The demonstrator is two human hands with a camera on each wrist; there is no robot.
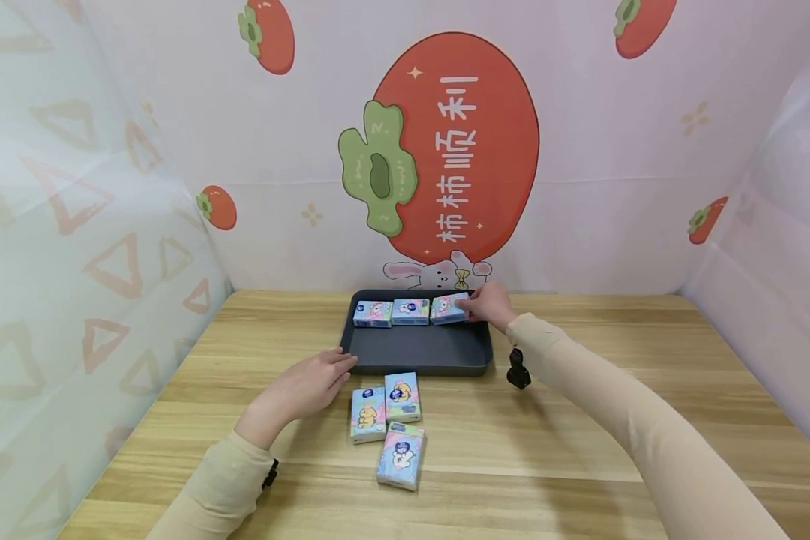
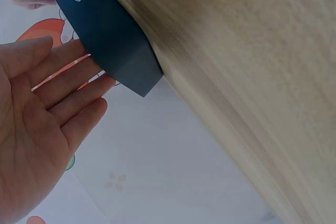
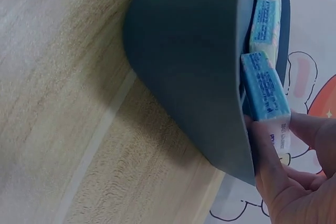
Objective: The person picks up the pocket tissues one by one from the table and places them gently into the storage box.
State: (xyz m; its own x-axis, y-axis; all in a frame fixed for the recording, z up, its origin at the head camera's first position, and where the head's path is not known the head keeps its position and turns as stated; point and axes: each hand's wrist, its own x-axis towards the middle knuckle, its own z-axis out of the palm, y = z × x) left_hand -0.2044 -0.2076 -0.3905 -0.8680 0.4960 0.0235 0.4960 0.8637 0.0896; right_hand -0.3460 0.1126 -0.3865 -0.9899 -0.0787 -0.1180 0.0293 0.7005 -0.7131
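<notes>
A dark grey tray point(image 1: 415, 349) stands at the back of the table. Along its far side lie a left tissue pack point(image 1: 372, 313), a middle tissue pack point(image 1: 410, 311) and a right tissue pack point(image 1: 448, 308), which sits slightly turned. My right hand point(image 1: 493, 304) pinches that right pack by its outer end, between thumb and fingers in the right wrist view. With straight fingers, my left hand point(image 1: 316, 381) touches the tray's front left corner; its palm point(image 2: 31, 124) holds nothing.
In front of the tray, three more tissue packs lie on the wooden table: one near the tray point(image 1: 403, 397), one to its left point(image 1: 367, 415) and one closest to me point(image 1: 401, 456). A printed cloth wall point(image 1: 594, 225) rises behind the table.
</notes>
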